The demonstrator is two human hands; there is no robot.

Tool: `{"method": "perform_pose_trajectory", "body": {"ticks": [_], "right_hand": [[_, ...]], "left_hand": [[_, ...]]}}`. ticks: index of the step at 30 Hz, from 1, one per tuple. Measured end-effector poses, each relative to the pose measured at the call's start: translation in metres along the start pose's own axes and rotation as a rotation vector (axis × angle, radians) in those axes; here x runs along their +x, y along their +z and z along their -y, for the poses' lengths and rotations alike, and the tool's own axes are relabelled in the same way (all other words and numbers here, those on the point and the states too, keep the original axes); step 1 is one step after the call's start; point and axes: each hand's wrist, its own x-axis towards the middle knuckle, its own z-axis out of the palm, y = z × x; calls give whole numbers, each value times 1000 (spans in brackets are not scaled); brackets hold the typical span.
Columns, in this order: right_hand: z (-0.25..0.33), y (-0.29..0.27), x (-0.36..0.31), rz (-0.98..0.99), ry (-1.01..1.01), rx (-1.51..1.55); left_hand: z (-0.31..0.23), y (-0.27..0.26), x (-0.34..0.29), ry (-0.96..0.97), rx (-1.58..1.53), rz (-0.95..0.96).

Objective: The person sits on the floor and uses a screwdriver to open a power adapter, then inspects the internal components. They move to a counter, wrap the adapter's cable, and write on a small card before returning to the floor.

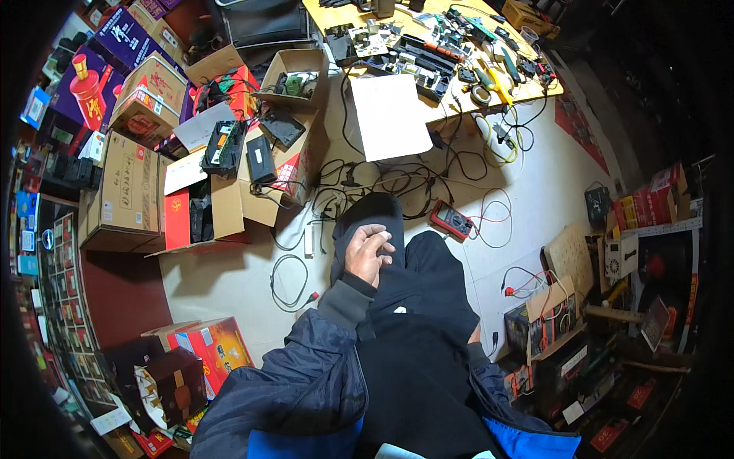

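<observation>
My left hand (365, 258) rests over my left thigh, its fingers bent and drawn together. A small whitish spot shows at its fingertips, too small to name. Of my right hand (475, 335) only a sliver appears beside my right thigh; its fingers are hidden behind the leg. On the floor just past my knees lies a red multimeter (451, 219) with a dark dial face and thin test leads (510, 222) looping to its right. Black cables (397, 180) tangle on the floor beyond my left knee.
A wooden table (544, 90) ahead bears tools and electronic parts; a white sheet (390, 122) overhangs its near edge. Left, open cardboard boxes (126, 191) hold black devices, including an adapter-like block (261, 159). A coiled grey cable (290, 283) lies left. Right stands a battery-like box (539, 314) with wires.
</observation>
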Motion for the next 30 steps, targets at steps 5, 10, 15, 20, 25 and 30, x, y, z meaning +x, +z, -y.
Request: {"method": "perform_pose_trajectory", "body": {"ticks": [5,10,15,20,25,30], "right_hand": [[-3,-4,-4,-41,6,6],[32,-20,-19,-158,61,87],[68,-27,-36,-215,338,70],[113,-68,-61,-60,425,-36],[154,-154,-90,188,643,173],[201,-254,-55,207,762,93]], "left_hand": [[0,3,0,-1,8,36],[-4,1,0,8,2,28],[-4,-2,0,3,-2,34],[-2,-2,1,-11,-4,40],[1,0,2,-30,4,62],[4,4,2,-22,4,66]]}}
